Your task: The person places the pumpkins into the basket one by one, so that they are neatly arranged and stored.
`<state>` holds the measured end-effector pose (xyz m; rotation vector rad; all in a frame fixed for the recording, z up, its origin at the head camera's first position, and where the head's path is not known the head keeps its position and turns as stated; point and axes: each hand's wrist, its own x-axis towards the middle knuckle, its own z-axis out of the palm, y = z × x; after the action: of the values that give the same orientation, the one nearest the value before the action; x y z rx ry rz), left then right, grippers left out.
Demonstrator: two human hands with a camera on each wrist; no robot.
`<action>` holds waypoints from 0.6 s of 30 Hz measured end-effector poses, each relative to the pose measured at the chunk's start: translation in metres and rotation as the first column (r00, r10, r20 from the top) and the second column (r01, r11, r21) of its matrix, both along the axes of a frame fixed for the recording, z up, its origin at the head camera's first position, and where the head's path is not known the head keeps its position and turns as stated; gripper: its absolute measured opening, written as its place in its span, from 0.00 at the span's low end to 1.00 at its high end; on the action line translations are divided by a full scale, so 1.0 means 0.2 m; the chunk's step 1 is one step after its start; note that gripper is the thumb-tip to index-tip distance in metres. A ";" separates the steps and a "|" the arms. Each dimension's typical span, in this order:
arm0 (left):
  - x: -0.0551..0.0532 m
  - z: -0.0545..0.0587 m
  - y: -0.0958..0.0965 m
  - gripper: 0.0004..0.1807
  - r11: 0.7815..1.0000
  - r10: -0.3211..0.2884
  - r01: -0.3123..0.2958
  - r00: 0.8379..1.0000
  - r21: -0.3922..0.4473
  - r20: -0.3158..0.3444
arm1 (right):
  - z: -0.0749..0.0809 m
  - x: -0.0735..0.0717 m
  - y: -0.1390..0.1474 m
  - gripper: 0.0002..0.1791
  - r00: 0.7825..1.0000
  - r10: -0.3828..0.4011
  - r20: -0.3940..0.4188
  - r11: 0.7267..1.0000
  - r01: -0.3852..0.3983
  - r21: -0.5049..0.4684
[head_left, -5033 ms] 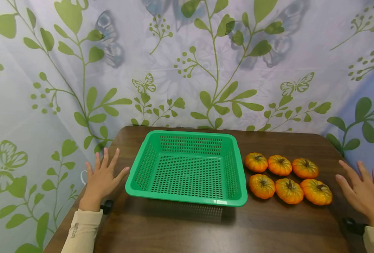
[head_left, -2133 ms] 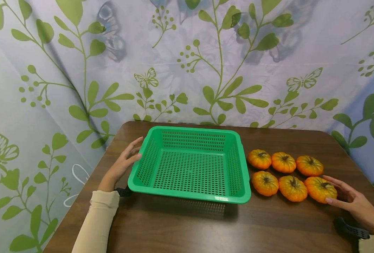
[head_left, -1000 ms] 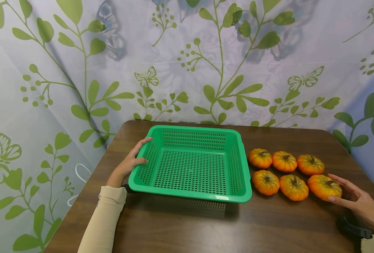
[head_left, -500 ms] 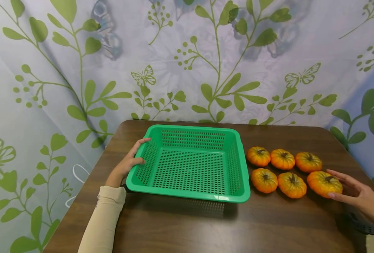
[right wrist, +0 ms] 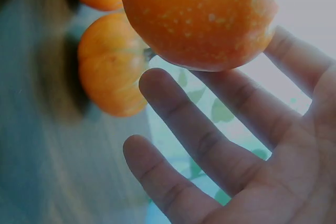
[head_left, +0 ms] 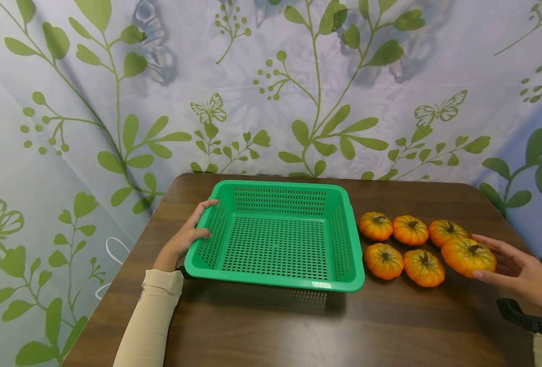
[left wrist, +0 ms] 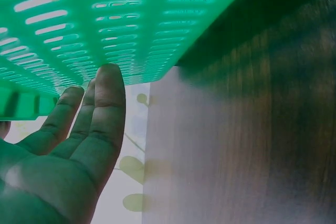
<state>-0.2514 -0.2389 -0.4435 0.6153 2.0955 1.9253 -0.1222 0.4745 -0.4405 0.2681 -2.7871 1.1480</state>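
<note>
In the head view my left hand point(head_left: 182, 240) grips the left rim of a green perforated plastic basket point(head_left: 271, 282), thumb and forefinger lapping over the edge. The left wrist view shows its other fingers point(left wrist: 108, 95) along the outer side of the slotted wall. My right hand point(head_left: 525, 272) holds a small orange pumpkin point(head_left: 467, 257) between thumb and fingers, raised over the table. Seen from the right wrist, two fingers point(right wrist: 205, 140) extend away from this pumpkin point(right wrist: 199, 19). The raised pumpkin partly covers the rear right pumpkin point(head_left: 442, 232).
Several more small pumpkins point(head_left: 424, 268) sit in two rows on the brown wooden table point(head_left: 271, 331), right of the basket. A patterned cloth point(head_left: 271, 102) hangs behind the table. A white cord point(head_left: 115, 247) loops past the left table edge.
Both hands came in from the sides. The left took hold of the basket's rim. The right grasped the front right pumpkin and lifted it off the table.
</note>
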 end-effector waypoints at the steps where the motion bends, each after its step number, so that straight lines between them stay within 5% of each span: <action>1: 0.00 0.00 0.00 0.48 1.000 -0.001 0.001 1.000 0.000 0.000 | 0.01 0.00 -0.01 0.49 1.000 0.003 -0.006 1.000 -0.003 0.003; 18: 0.00 0.01 0.00 0.48 1.000 -0.006 0.006 1.000 -0.001 0.004 | 0.17 -0.06 -0.15 0.51 0.995 0.095 -0.038 0.995 -0.095 0.023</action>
<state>-0.2513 -0.2383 -0.4418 0.6159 2.0892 1.9212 -0.1341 0.4454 -0.4063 0.4249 -2.7804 1.1212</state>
